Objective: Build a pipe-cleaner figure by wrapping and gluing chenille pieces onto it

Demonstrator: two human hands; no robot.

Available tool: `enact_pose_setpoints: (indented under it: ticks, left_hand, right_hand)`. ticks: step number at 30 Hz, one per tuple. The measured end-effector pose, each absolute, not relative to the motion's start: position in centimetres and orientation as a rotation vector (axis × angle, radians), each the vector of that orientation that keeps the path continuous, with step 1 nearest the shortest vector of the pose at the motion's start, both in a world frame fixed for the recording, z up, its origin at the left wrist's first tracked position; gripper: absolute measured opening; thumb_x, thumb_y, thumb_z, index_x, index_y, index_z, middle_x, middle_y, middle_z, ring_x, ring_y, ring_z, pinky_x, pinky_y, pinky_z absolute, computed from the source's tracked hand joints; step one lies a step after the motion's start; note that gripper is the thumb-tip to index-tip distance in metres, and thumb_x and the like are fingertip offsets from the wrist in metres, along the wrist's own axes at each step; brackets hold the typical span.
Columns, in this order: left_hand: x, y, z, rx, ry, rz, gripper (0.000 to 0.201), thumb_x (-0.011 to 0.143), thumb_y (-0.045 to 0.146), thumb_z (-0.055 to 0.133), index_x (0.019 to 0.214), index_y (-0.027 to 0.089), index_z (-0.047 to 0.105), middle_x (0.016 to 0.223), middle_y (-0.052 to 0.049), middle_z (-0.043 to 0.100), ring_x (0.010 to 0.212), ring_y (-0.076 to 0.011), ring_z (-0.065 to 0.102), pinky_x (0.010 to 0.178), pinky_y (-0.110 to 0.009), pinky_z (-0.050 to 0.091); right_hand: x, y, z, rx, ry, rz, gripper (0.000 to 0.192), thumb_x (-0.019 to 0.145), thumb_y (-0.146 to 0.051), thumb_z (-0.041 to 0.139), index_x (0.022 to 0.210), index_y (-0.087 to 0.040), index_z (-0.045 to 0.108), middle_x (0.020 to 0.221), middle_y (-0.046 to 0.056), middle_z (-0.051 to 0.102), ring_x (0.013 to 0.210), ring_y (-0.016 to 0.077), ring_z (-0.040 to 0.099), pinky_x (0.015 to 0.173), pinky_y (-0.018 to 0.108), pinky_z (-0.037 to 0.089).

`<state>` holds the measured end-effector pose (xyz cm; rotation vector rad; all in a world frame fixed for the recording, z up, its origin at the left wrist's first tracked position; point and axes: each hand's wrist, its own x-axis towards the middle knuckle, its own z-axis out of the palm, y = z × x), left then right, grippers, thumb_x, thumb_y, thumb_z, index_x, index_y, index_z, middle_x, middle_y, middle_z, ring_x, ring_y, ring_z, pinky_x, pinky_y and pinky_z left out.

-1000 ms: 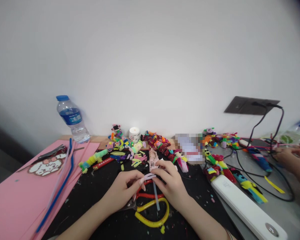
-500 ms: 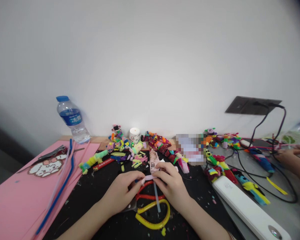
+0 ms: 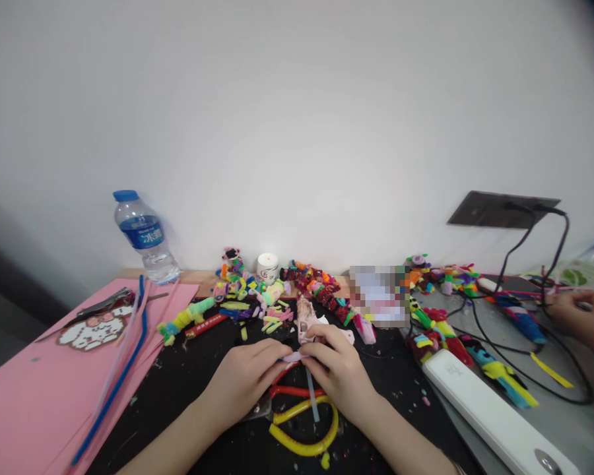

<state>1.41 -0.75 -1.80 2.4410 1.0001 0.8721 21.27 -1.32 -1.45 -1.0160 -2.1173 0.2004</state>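
Both my hands meet over the black mat (image 3: 178,389) in the middle. Between their fingertips is a short pale lilac pipe cleaner (image 3: 293,357); my left hand (image 3: 250,373) pinches its left end. My right hand (image 3: 334,369) grips the other end, fingers bent. Just behind my right fingers lies a pale pink glue gun (image 3: 305,328) with a browned nozzle, partly hidden. A translucent glue stick (image 3: 313,399) extends below my hands. Under them is a hand tool with red and yellow handles (image 3: 304,450); its head is mostly covered.
Colourful pipe-cleaner figures (image 3: 327,300) and a white paper cup (image 3: 268,267) line the wall. At left are a water bottle (image 3: 143,231), pink sheets (image 3: 24,396) and a blue pipe cleaner (image 3: 113,389). At right lie a white device (image 3: 495,415), cables (image 3: 564,382) and another person's hand (image 3: 581,316).
My hands have drawn closer together around the lilac pipe cleaner, so less of it shows. My left fingers now lie flatter. The other person's hand at right has shifted slightly.
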Motion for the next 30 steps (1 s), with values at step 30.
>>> enact_pose_setpoints:
  ticks: [30]
  left_hand:
    - [1.42,-0.72,-2.25,2.36,0.98,0.969,0.013,0.087,0.017,0.05,0.092,0.02,0.062,0.087,-0.001,0.067,0.077,-0.0119,0.062,0.072,-0.019,0.046]
  right_hand:
    - [21.36,-1.4,-1.43,-0.99,-2.066,0.332,0.011,0.081,-0.012,0.055,0.083,-0.019,0.062,0.096,0.007,0.054,0.092,0.0177,0.054,0.08,0.029,0.045]
